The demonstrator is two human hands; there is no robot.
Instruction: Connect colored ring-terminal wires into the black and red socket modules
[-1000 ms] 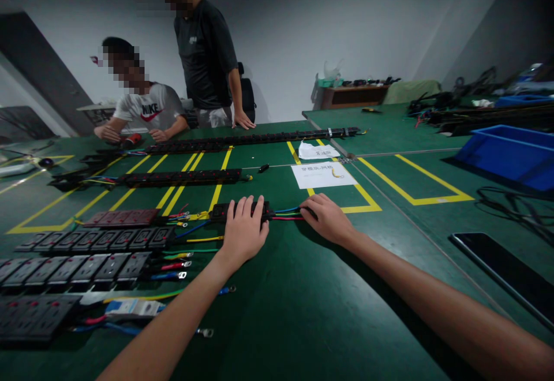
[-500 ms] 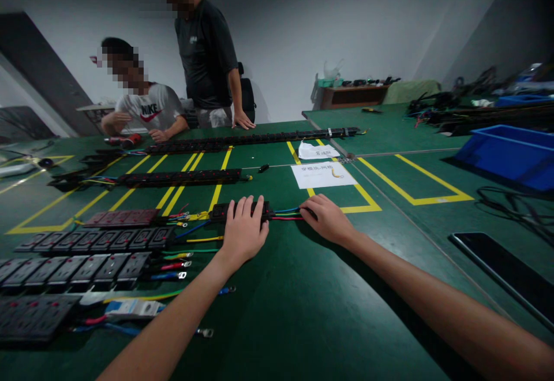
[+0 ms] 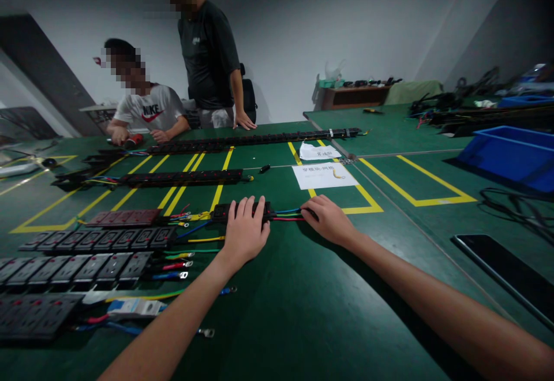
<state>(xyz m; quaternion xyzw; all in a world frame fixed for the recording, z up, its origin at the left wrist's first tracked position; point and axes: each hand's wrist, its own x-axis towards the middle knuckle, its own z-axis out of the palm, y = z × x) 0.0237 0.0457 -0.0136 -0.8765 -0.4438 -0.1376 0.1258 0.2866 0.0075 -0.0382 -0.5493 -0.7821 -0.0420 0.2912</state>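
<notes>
My left hand [image 3: 246,228] lies over a short black socket strip [image 3: 222,212], its fingers across the top and the thumb along the near right side, holding it against the table. Blue, green and red wires [image 3: 285,214] run out of the strip's right end. My right hand [image 3: 329,218] is closed on the far end of these wires, fingers and thumb pinched together. The wire ends are hidden inside that hand. Left of the strip, yellow wires [image 3: 199,216] with ring terminals lie close to its end.
Several socket strips [image 3: 99,239] with loose wires lie at the left. Longer strips [image 3: 182,177] stretch across the green table farther back. White paper sheets [image 3: 324,176], a blue bin [image 3: 511,159] and a phone [image 3: 506,277] are on the right. Two people are across the table.
Both my hands keep their places on the strip and wires. Across the table, the seated person's raised hand has come down to the red power drill. The view has shifted slightly.
</notes>
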